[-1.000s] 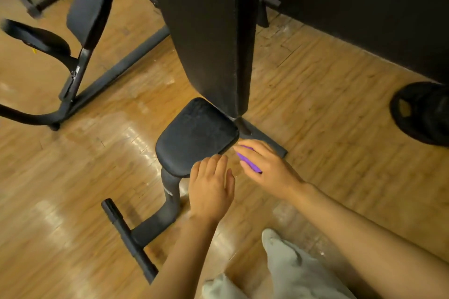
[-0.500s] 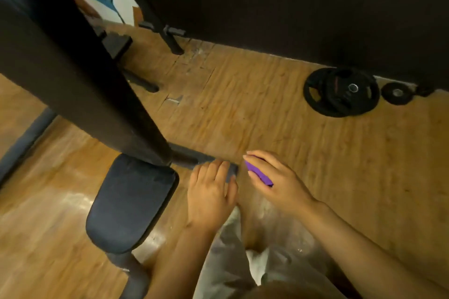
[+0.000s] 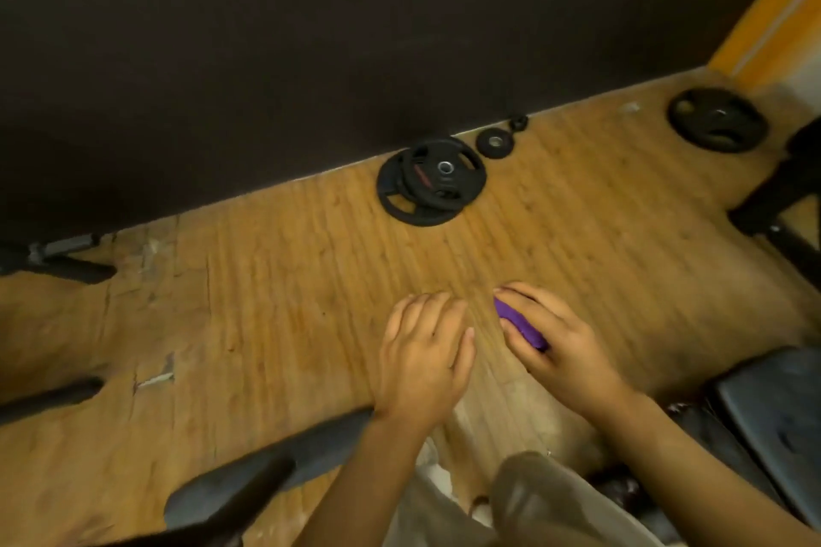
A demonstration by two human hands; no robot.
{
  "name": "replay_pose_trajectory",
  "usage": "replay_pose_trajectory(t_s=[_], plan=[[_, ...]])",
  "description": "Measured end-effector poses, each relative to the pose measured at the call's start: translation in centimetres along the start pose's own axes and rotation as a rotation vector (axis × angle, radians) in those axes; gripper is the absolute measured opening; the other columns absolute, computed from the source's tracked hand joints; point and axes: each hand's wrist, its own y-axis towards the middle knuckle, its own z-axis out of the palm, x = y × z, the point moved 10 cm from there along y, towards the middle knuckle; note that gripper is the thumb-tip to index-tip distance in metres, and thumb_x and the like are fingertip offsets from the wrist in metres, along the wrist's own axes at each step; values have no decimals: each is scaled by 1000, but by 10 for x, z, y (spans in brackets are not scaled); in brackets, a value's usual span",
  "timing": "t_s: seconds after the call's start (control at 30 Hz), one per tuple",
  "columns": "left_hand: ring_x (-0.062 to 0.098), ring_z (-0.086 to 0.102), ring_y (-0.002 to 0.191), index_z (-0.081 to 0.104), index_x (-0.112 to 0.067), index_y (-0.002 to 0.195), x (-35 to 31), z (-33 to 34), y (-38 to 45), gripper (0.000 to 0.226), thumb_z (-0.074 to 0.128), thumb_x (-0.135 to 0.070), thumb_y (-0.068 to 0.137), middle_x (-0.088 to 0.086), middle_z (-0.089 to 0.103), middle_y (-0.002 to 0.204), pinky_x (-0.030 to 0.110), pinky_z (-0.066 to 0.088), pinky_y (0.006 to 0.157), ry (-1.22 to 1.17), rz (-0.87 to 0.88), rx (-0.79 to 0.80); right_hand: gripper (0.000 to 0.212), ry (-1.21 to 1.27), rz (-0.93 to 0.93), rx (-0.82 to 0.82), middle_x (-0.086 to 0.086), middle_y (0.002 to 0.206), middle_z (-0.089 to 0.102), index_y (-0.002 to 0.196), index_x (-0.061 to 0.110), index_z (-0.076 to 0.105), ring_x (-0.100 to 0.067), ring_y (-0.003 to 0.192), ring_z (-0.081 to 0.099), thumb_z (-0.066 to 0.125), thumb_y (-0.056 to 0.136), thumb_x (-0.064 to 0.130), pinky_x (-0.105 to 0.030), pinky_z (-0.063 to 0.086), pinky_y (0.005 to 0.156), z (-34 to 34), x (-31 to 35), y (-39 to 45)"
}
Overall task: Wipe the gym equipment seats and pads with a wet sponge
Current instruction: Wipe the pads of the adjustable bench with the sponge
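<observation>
My right hand grips a purple sponge and hovers over bare wooden floor. Just left of it, my left hand holds nothing, its fingers loosely together and palm down. A black padded seat shows at the right edge, below and to the right of my right hand. At the bottom left lies a dark grey padded bar or frame part. Neither hand touches any pad.
A stack of black weight plates lies on the floor by the dark wall, with a small plate beside it and another large plate far right. Black machine frames stand at the right edge and at the left. My grey-trousered knees are below.
The view has swung right, away from the seat and back pad I was beside. Both hands keep the same pose, with the sponge still in my right hand.
</observation>
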Motion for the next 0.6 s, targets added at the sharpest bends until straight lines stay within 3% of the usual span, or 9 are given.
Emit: replay_pose_trajectory(t_s=[0.2, 0.6], plan=[[20, 61, 108, 69, -11, 113, -31, 48, 51, 29, 56, -27, 93, 4, 68, 116, 40, 41, 103, -170, 195, 100, 39, -130, 163, -92, -3, 129, 58, 129, 7, 61, -12, 122, 54, 56, 97, 28, -26, 44, 104, -53, -38, -10], [22, 62, 109, 68, -12, 116, -153, 190, 169, 35, 52, -34, 96, 4, 67, 118, 43, 43, 104, -300, 563, 273, 40, -275, 433, -362, -1, 130, 56, 130, 10, 61, -10, 123, 52, 53, 98, 32, -23, 42, 104, -161, -169, -15]])
